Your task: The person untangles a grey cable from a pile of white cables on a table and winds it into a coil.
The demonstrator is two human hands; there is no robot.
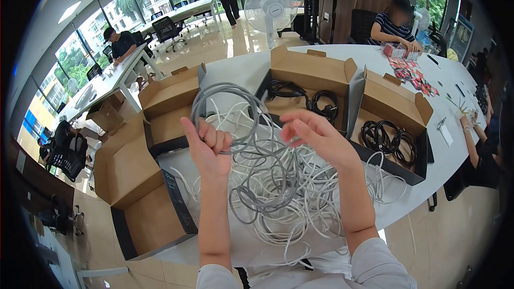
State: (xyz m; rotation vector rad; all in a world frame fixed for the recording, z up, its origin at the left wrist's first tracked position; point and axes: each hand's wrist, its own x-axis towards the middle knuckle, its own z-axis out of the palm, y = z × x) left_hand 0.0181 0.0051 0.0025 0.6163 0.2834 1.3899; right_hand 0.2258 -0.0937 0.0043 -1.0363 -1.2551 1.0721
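My left hand (208, 147) is closed around a looped grey cable (227, 90), with its thumb pointing up. The coil's loops rise above the fist and lean to the right. To the right, my right hand (318, 136) has its fingers curled in on a strand of the same grey cable; the fingertips partly hide the grip. Below both hands, loose grey loops (267, 182) lie over a tangled heap of white cables (300, 217) on the white table (241, 69).
Open cardboard boxes stand around the heap: an upper-left box (171, 123), a lower-left box (147, 219), a middle box (310, 69) and a right box (396, 101). Black cables (388, 139) lie in the last two. A seated person (396, 27) handles red packets (415, 75). Beyond stands a fan (271, 10).
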